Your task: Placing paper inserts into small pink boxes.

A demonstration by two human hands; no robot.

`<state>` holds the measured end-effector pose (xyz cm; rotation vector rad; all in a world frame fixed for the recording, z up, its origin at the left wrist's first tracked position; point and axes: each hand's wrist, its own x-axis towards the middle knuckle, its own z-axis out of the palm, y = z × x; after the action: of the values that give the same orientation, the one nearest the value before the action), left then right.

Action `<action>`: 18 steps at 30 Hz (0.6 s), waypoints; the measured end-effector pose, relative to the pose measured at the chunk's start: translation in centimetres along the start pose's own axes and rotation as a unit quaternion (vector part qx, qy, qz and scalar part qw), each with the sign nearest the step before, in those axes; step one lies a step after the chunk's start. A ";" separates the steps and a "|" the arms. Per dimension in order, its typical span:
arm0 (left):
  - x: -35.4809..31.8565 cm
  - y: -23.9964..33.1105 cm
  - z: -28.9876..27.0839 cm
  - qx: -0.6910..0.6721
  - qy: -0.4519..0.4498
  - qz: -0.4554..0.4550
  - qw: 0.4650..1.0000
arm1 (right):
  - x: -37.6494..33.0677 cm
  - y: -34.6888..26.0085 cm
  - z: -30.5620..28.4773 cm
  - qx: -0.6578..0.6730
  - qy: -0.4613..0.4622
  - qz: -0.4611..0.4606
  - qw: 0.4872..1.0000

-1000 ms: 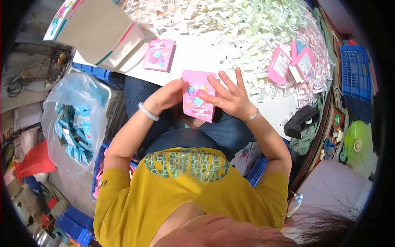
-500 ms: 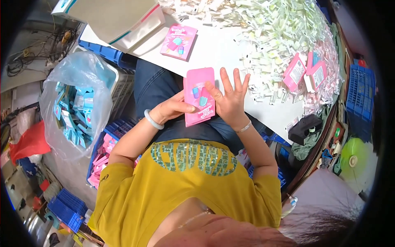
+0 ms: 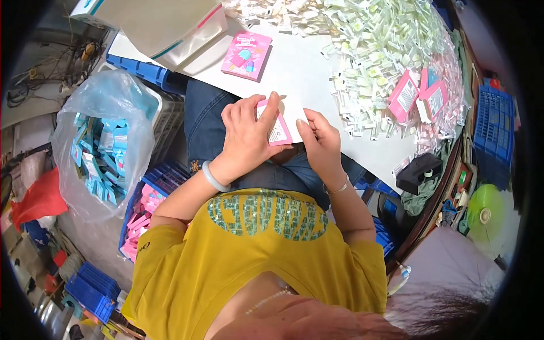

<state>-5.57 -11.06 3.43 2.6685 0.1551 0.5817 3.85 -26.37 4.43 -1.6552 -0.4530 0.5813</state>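
Observation:
Above my lap I hold a small pink-and-white card box [image 3: 292, 118], with a printed back panel and a plain white side facing up. My left hand [image 3: 245, 126] is closed round its left part, thumb and fingers over the panel. The fingers of my right hand [image 3: 322, 137] pinch its white right edge. Whether the box is flat or opened out, I cannot tell. Just beyond my hands, a pink box [image 3: 246, 55] with ice-lolly pictures lies on the white table [image 3: 303, 45].
Clear small sachets [image 3: 374, 62] are heaped at the table's right, with several pink boxes [image 3: 404, 97] on them. A large pouch [image 3: 170, 25] stands at the far left. Beside me are a bag of blue boxes [image 3: 105, 156], a blue crate of pink cartons [image 3: 139, 218] and a black dispenser [image 3: 419, 174].
The box has been turned over from its pink front to its white, printed back. My right hand, spread before, now pinches its right edge. My left hand has come up over it.

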 end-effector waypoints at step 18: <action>-3.0 -6.6 0.0 -0.839 -0.299 -0.216 0.400 | 9.8 -0.8 1.0 -0.216 -0.110 -0.254 0.936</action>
<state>-8.46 -5.64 -0.40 0.5367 -0.0125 -0.4075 11.05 -19.64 3.89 -1.7909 -1.2017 0.2861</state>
